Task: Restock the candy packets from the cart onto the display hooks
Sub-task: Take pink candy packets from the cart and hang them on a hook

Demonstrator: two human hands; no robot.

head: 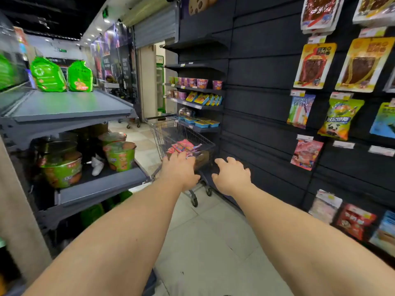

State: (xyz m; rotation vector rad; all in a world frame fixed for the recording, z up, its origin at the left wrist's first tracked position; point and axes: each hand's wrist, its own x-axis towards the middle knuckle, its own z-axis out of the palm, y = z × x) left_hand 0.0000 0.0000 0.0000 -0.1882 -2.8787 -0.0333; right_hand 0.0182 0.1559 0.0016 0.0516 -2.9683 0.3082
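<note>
While motion blur smears most labels unreadable, pink packets lie heaped in the cart at frame centre. Left hand covers the heap's near edge, its fingertips hidden, grip impossible to judge. Right hand hovers beside, fingers loosely spread, holding nothing. Right-edge hooks carry a pink pack.

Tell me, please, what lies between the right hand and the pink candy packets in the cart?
In the head view, only the cart's wire rim separates the right hand from the pink candy packets.
</note>
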